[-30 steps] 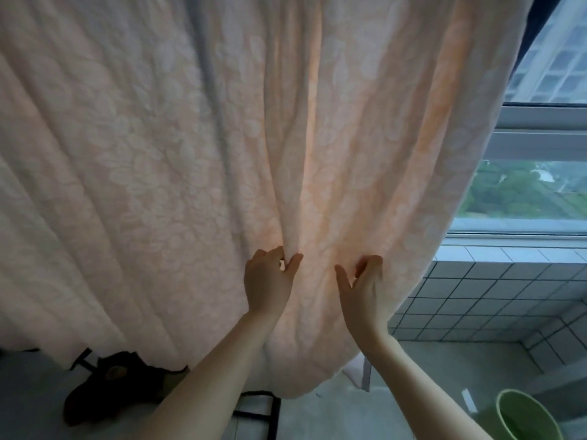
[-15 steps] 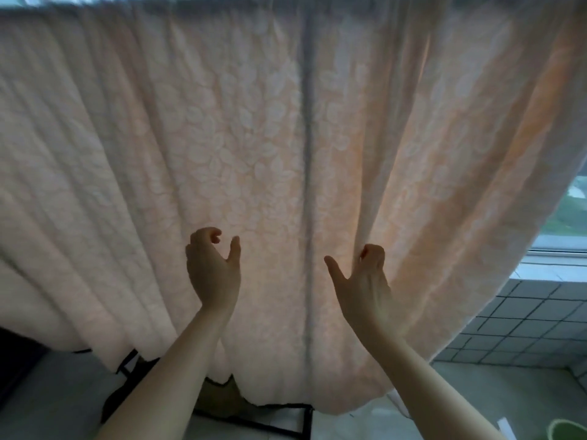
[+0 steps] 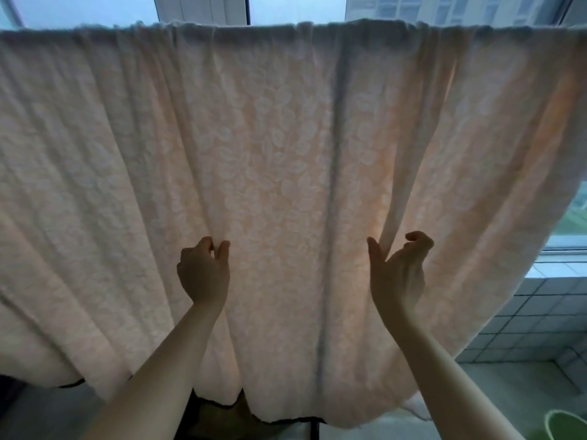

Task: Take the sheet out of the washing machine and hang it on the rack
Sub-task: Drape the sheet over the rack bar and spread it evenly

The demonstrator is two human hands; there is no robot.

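A pale peach sheet (image 3: 279, 147) with a leaf pattern hangs over a high rail, draped across nearly the whole view; its top fold runs along the upper edge and its hem hangs low. My left hand (image 3: 203, 271) pinches a fold of the sheet between thumb and fingers at mid height. My right hand (image 3: 397, 271) grips another vertical fold between thumb and curled fingers. The rail itself is hidden under the cloth. No washing machine is in view.
Windows (image 3: 295, 9) show above the sheet and at the right edge. A grey tiled wall (image 3: 536, 312) stands at the lower right. A green bucket (image 3: 565, 423) sits in the bottom right corner. A dark frame (image 3: 313, 430) and dark items lie under the hem.
The view has tilted upward, bringing the top fold and windows into sight. My hands have moved apart along the sheet, spreading it, and the left hand has closed on a fold.
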